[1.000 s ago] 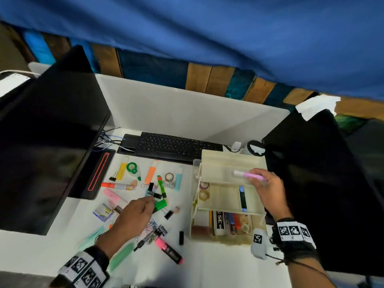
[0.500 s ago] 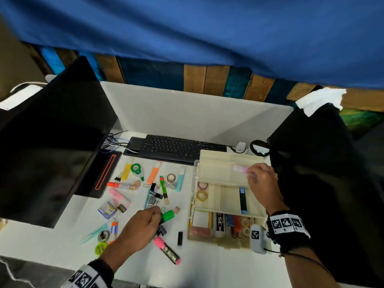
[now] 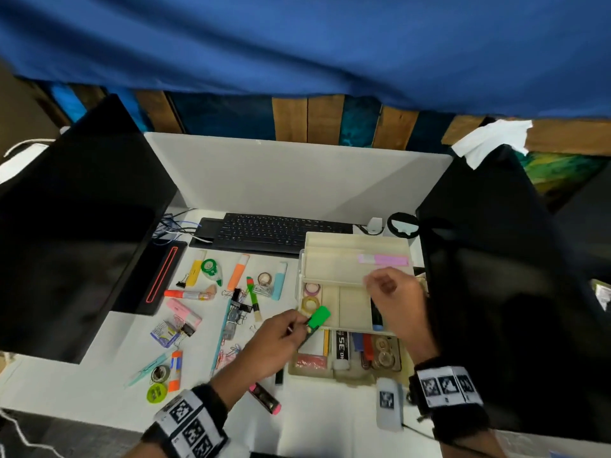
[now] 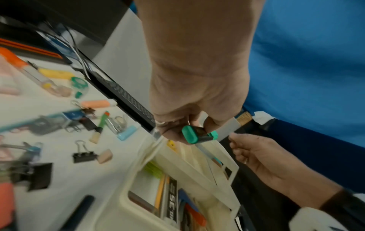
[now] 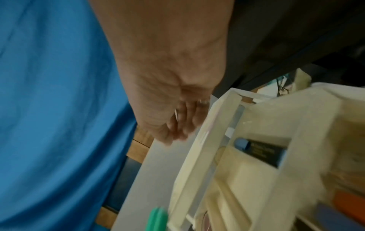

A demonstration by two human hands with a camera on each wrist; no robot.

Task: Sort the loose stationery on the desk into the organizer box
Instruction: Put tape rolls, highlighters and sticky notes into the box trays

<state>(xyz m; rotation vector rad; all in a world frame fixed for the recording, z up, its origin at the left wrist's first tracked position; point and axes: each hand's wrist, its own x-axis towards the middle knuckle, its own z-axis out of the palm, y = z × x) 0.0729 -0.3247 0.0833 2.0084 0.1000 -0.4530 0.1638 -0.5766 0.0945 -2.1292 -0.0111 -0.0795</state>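
Left hand (image 3: pixel 274 342) pinches a green highlighter (image 3: pixel 318 318), stubby, black body with bright green cap and green end, tilted cap-up over the near-left edge of the organizer (image 3: pixel 355 246). Organizer is cream plastic with stepped tiers. Right hand (image 3: pixel 395 299) hovers over the middle tier, fingers loosely curled, holding nothing. Just past its fingertips a pink highlighter (image 3: pixel 383 259) lies flat in the top tier. Under its palm, a blue-capped black marker (image 5: pixel 258 152) sits in a slot. More loose stationery lies left of the left hand.
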